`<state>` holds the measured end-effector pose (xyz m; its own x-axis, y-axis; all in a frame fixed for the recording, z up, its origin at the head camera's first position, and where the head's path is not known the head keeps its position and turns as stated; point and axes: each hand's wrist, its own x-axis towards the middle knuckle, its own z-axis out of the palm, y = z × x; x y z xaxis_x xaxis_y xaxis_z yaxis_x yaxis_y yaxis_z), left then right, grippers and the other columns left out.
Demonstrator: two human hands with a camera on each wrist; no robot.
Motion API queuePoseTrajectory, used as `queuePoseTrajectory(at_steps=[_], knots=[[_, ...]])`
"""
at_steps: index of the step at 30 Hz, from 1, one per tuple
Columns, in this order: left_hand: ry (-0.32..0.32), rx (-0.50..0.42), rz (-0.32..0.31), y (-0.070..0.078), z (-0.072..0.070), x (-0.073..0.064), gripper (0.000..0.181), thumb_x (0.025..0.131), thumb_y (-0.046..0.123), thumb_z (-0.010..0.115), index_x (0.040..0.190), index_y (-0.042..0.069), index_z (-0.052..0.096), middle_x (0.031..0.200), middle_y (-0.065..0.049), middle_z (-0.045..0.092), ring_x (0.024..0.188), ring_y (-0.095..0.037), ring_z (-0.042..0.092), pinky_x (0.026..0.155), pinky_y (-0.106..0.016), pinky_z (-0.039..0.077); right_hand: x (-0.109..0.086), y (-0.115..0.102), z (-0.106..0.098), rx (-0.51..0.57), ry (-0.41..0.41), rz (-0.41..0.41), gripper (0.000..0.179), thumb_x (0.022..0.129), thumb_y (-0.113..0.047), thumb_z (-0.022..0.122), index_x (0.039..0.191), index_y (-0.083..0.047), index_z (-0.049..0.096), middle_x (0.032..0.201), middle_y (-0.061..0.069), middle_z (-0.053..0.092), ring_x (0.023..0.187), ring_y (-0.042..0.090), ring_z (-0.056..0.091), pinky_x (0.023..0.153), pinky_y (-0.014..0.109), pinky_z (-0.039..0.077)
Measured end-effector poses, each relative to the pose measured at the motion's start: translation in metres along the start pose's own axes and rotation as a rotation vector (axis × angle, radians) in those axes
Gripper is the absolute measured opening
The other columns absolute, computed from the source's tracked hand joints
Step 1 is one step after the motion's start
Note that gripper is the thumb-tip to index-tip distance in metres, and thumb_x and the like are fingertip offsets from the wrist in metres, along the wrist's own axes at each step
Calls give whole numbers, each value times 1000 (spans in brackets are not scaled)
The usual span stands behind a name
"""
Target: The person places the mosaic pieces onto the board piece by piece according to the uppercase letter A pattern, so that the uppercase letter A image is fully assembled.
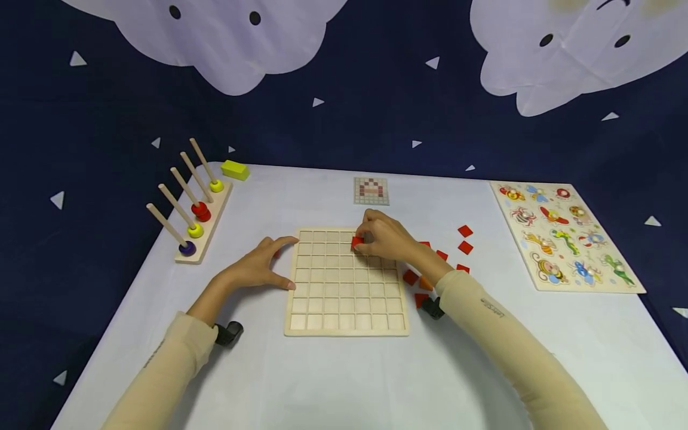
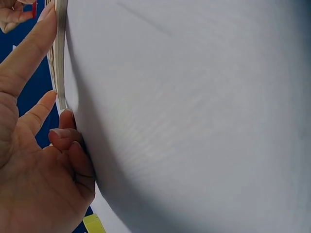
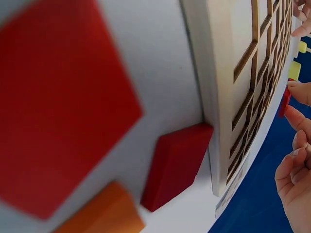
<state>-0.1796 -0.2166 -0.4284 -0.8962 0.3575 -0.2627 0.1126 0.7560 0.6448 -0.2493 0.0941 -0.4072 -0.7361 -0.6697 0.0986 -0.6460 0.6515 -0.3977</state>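
1. In the head view, we see a square, pale wooden grid board [image 1: 346, 306] lying flat on the white surface [image 1: 333, 382]. The left hand [image 1: 258, 263] rests at its left edge, thumb and forefinger spread well apart and touching the frame, gripping nothing. The right hand [image 1: 387, 236] pinches a small red square tile [image 1: 356, 242] over the far rows, right of the middle; we cannot tell whether the tile touches the board. More red square tiles [image 1: 465, 247] lie scattered right of the board, with one orange tile [image 1: 426, 283] among them. Beyond the board we see a small pattern card [image 1: 371, 191] printed with coloured squares. At far left stands a wooden five-peg stand [image 1: 215, 212] with yellow, red and purple beads, a yellow-green block [image 1: 235, 170] near its far end. At right lies a wooden insect puzzle board [image 1: 548, 229], and a dark blue backdrop [image 1: 365, 122] with pale clouds and triangles hangs behind.

2. In the left wrist view, we see the left hand's two straight digits reaching the board's side, the remaining fingers loosely bent near the surface. At the upper left corner, part of the right hand shows with the red edge of its tile.

3. In the right wrist view, we see the right hand's thumb and finger closed on the tile, its other fingers curled. Nearer the camera lie a blurred red tile, the orange one, and another red tile just beside the board's frame.
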Motion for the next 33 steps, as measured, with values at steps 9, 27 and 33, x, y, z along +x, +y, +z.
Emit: queuePoseTrajectory(at_steps=[9, 27, 33], knots=[[5, -13, 4, 1, 0, -1, 104, 68, 39, 91, 153, 22, 34, 106, -12, 42, 93, -25, 45, 82, -41, 40, 15, 1, 5, -18, 1, -4, 24, 85, -23, 79, 101, -5, 78, 91, 2, 54, 83, 17, 50, 74, 34, 48], [17, -35, 0, 2, 2, -2, 103, 68, 39, 91, 153, 22, 35, 105, -11, 40, 91, -24, 44, 80, -40, 37, 32, 3, 12, 172, -61, 117, 13, 86, -22, 78, 88, -11, 73, 94, 4, 53, 86, 19, 45, 78, 35, 41], [14, -35, -4, 0, 3, -2, 103, 69, 38, 91, 153, 21, 35, 106, -12, 41, 93, -25, 44, 81, -40, 38, 29, -2, 2, 41, -112, 100, 28, 87, -30, 76, 109, -12, 75, 101, 7, 54, 92, 21, 48, 81, 37, 44]])
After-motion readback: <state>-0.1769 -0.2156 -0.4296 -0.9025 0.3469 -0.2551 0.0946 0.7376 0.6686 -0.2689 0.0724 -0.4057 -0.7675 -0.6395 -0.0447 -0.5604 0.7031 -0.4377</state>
